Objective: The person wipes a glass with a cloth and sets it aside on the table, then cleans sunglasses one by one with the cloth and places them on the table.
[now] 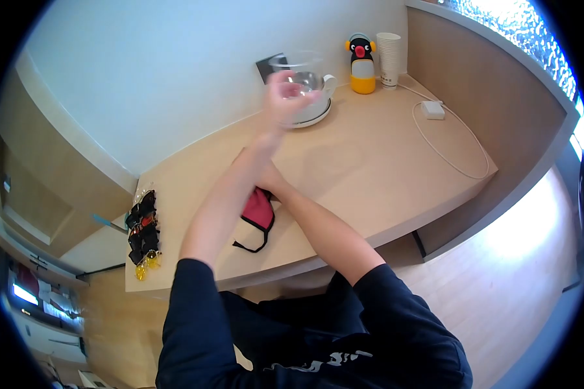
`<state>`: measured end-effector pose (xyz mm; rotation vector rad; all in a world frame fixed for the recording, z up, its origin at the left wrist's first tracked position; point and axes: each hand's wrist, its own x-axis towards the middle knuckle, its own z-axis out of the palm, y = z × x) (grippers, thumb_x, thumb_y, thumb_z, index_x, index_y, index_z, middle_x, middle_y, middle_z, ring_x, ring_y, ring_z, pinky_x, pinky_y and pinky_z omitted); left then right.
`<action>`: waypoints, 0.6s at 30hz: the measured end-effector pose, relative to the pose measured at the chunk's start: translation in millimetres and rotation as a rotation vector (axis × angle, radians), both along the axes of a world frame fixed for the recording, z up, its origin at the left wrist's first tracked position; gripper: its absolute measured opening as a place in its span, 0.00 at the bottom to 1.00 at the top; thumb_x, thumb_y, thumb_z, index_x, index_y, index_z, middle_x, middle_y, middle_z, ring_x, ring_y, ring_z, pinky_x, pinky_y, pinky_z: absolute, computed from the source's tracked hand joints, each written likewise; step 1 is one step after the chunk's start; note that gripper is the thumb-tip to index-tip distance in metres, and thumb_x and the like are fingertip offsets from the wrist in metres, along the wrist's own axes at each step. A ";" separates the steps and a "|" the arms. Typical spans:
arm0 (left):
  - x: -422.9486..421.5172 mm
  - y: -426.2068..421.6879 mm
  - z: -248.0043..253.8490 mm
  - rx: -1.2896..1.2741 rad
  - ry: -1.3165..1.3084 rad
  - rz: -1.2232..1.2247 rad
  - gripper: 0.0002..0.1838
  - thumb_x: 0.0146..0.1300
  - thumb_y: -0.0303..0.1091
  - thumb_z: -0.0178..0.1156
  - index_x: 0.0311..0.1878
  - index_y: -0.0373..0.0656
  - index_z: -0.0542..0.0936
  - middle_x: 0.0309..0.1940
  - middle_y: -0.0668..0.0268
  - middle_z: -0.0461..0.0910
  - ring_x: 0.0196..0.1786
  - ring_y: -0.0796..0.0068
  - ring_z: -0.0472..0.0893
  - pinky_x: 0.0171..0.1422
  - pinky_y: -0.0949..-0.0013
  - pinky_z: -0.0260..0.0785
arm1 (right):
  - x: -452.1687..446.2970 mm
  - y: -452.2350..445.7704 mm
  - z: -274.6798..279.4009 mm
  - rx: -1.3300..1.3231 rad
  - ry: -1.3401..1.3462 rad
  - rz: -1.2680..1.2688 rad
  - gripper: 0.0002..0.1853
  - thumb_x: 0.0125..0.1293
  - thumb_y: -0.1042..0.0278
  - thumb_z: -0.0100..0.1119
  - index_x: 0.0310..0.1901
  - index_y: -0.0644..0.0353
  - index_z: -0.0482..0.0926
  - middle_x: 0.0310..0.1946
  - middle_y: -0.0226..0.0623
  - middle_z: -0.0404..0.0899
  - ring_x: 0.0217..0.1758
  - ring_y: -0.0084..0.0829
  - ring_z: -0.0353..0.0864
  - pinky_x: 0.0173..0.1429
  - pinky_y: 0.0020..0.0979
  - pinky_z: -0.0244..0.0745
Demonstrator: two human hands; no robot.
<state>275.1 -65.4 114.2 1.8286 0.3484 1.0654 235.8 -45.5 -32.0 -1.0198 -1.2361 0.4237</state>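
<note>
My left hand (289,97) is raised over the back of the desk, somewhat blurred, its thumb and fingers apart and nothing visible in them. Behind it stands a clear kettle (308,81) with a white handle and base; I cannot tell whether the hand touches it. My left forearm crosses over my right hand (268,176), which is low at the desk and mostly hidden, fingers included. Directly by the right hand lies a red cloth pouch (259,212) with black edging and a black cord, its upper part covered by my arms.
A penguin-shaped bottle (362,65) and stacked paper cups (389,61) stand at the back. A white charger (433,110) trails a cable across the right side. Black bundled items (143,223) with yellow pieces line the left edge. A partition (480,84) borders the right.
</note>
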 end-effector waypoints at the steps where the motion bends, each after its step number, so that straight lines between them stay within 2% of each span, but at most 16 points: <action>1: 22.5 -11.9 -8.3 -0.035 0.092 0.010 0.39 0.42 0.40 0.72 0.56 0.36 0.64 0.46 0.56 0.72 0.49 0.68 0.73 0.53 0.67 0.68 | -0.3 1.9 -10.0 -0.003 -0.004 0.003 0.14 0.56 0.65 0.54 0.37 0.69 0.76 0.36 0.55 0.79 0.40 0.46 0.80 0.42 0.39 0.72; 3: 63.6 -25.0 -27.6 -0.049 0.204 0.024 0.41 0.41 0.37 0.72 0.57 0.34 0.62 0.48 0.55 0.72 0.50 0.67 0.74 0.53 0.68 0.69 | 2.0 2.4 -26.2 -0.108 0.254 0.275 0.10 0.56 0.67 0.53 0.33 0.66 0.75 0.29 0.51 0.79 0.34 0.42 0.79 0.39 0.38 0.71; 4: 81.7 -23.3 -42.5 -0.030 0.226 0.032 0.42 0.40 0.37 0.73 0.57 0.33 0.62 0.49 0.54 0.72 0.50 0.66 0.74 0.53 0.67 0.69 | 4.8 -1.1 -21.1 -0.112 0.245 0.279 0.10 0.56 0.67 0.53 0.33 0.66 0.75 0.29 0.51 0.79 0.34 0.42 0.79 0.39 0.38 0.71; 7: 118.7 -15.5 -68.8 -0.072 0.266 0.140 0.43 0.37 0.36 0.74 0.56 0.31 0.61 0.51 0.53 0.72 0.51 0.64 0.74 0.54 0.65 0.68 | 4.6 -20.7 16.7 -0.446 0.052 0.109 0.09 0.55 0.68 0.55 0.31 0.66 0.76 0.27 0.50 0.78 0.32 0.43 0.79 0.37 0.39 0.70; 8: 122.2 -13.0 -72.2 -0.072 0.268 0.148 0.43 0.37 0.36 0.74 0.56 0.31 0.61 0.51 0.53 0.72 0.51 0.64 0.74 0.54 0.65 0.68 | 3.0 -22.5 17.4 -0.445 0.052 0.117 0.09 0.55 0.68 0.55 0.31 0.66 0.76 0.27 0.50 0.78 0.32 0.43 0.79 0.37 0.39 0.70; 10: 130.6 -5.4 -77.0 -0.094 0.304 0.307 0.42 0.35 0.35 0.75 0.54 0.32 0.63 0.52 0.52 0.70 0.51 0.62 0.73 0.54 0.64 0.68 | 3.4 -24.0 20.8 -0.416 0.019 0.056 0.10 0.55 0.66 0.55 0.32 0.67 0.77 0.26 0.48 0.79 0.32 0.35 0.79 0.39 0.35 0.71; 14: 141.8 12.2 -91.8 -0.140 0.297 0.358 0.39 0.33 0.34 0.75 0.50 0.37 0.64 0.46 0.54 0.73 0.50 0.60 0.74 0.54 0.62 0.68 | 3.8 -19.9 19.2 -0.394 -0.051 0.034 0.11 0.54 0.67 0.56 0.33 0.67 0.77 0.29 0.52 0.79 0.34 0.41 0.80 0.40 0.37 0.71; 16: 154.2 16.6 -108.4 0.044 0.270 0.455 0.36 0.34 0.30 0.74 0.49 0.39 0.65 0.43 0.56 0.74 0.46 0.59 0.76 0.49 0.59 0.70 | 4.9 -26.5 21.9 -0.306 -0.082 0.022 0.10 0.53 0.68 0.56 0.33 0.68 0.76 0.29 0.54 0.78 0.36 0.45 0.80 0.41 0.38 0.71; 18: 135.2 -22.0 -83.1 -0.101 0.331 0.353 0.25 0.50 0.31 0.65 0.49 0.39 0.66 0.42 0.59 0.73 0.44 0.62 0.76 0.46 0.59 0.71 | 5.0 -22.0 16.1 -0.288 -0.087 0.026 0.10 0.52 0.69 0.56 0.33 0.67 0.77 0.29 0.54 0.78 0.36 0.45 0.80 0.43 0.38 0.72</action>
